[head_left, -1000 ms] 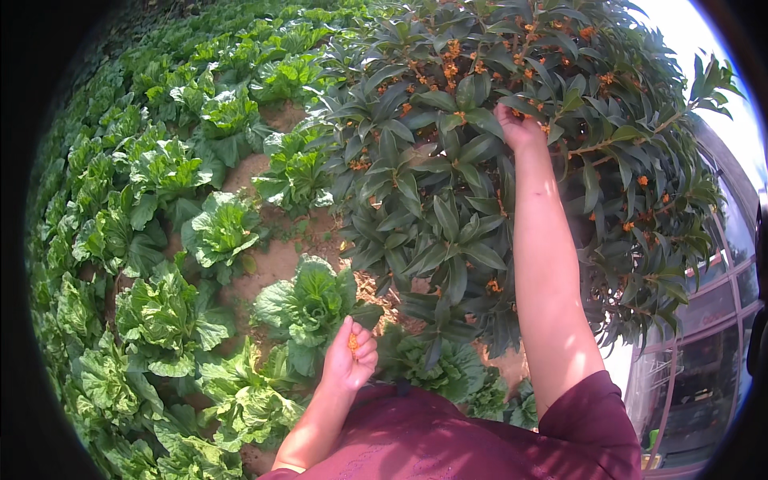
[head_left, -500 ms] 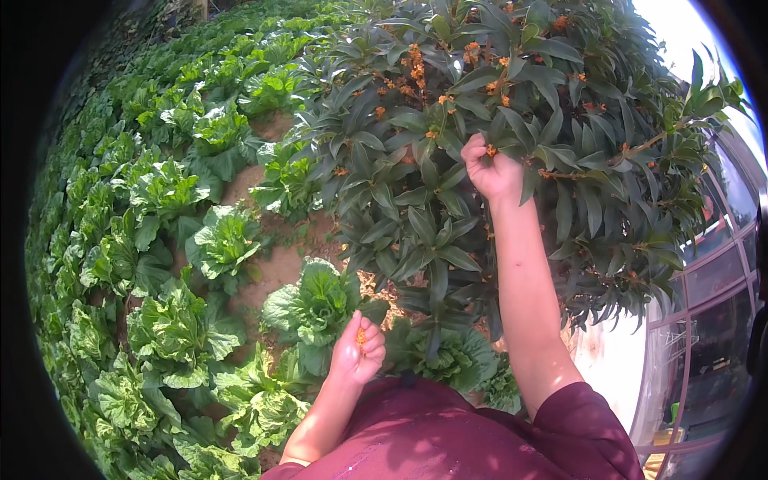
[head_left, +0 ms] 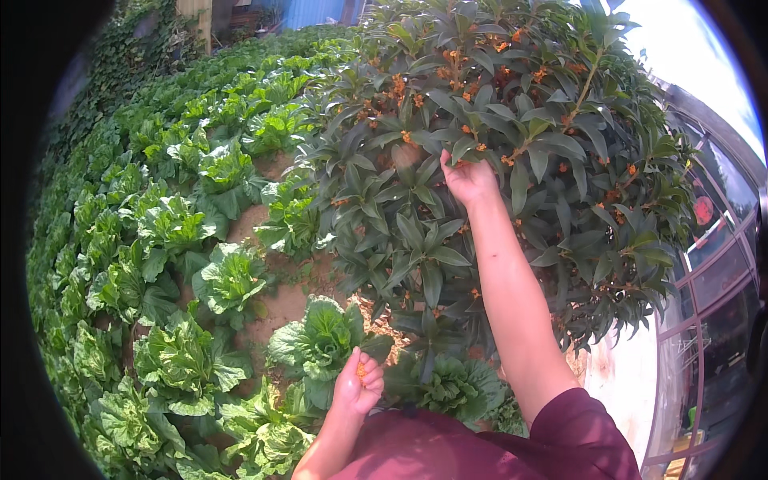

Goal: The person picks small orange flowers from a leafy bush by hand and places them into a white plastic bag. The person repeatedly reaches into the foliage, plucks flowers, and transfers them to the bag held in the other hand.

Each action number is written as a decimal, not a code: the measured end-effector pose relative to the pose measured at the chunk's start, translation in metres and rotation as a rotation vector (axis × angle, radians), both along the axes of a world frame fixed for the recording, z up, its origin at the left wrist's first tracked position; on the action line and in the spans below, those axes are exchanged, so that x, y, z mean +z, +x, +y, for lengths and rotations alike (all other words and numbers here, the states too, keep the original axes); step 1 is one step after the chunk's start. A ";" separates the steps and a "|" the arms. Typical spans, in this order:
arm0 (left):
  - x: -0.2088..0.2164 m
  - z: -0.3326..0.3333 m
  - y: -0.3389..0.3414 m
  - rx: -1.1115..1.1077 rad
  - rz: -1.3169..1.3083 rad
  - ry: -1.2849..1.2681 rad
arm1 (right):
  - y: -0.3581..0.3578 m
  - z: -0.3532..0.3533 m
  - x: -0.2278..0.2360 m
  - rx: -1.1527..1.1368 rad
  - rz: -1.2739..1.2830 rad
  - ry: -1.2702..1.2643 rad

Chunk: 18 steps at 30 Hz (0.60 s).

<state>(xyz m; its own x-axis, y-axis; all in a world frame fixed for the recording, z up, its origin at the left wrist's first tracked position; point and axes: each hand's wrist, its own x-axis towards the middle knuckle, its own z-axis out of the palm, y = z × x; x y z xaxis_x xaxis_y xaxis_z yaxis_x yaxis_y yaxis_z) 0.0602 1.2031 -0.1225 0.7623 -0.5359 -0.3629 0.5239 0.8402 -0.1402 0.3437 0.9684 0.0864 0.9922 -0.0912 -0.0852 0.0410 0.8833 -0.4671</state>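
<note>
My left hand [head_left: 358, 386] is low in front of my body, curled closed around small orange osmanthus blossoms [head_left: 362, 372] that show between the fingers and palm. My right arm stretches up to the osmanthus shrub [head_left: 416, 236], which has long dark leaves and scattered clusters of orange blossoms. Among its leaves, my right hand [head_left: 470, 181] is bent closed just below a blossom cluster [head_left: 481, 147]. Leaves cover most of its fingertips, so whatever they grip is hidden. More orange blossoms [head_left: 398, 86] grow higher up, left of that hand.
Rows of leafy green cabbages [head_left: 180, 360] fill the left side, with brown soil [head_left: 280, 312] between them. One cabbage [head_left: 320, 340] grows right beside my left hand. A glazed building front [head_left: 720, 320] stands at the right. Climbing plants [head_left: 120, 120] cover the far left.
My right hand has shifted slightly left within the shrub, and leaves now cover more of its fingers. The view has tilted up a little. My left hand still holds its blossoms.
</note>
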 end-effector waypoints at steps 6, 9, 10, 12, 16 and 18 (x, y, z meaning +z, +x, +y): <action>-0.006 0.011 -0.004 0.066 -0.013 -0.064 | 0.019 0.008 -0.002 0.034 -0.109 -0.058; -0.005 0.015 -0.005 0.069 0.011 -0.039 | 0.011 0.014 0.002 -0.053 -0.109 -0.015; -0.004 0.016 -0.004 0.070 0.014 -0.031 | 0.006 0.018 0.004 -0.068 -0.115 -0.005; -0.004 0.016 -0.004 0.069 0.020 -0.015 | 0.002 0.020 -0.001 -0.041 -0.096 0.012; -0.005 0.012 0.002 0.047 0.004 -0.045 | -0.022 0.033 0.003 -0.074 0.093 -0.060; -0.003 0.007 0.004 0.012 0.017 -0.040 | -0.028 0.030 0.010 -0.131 0.132 -0.131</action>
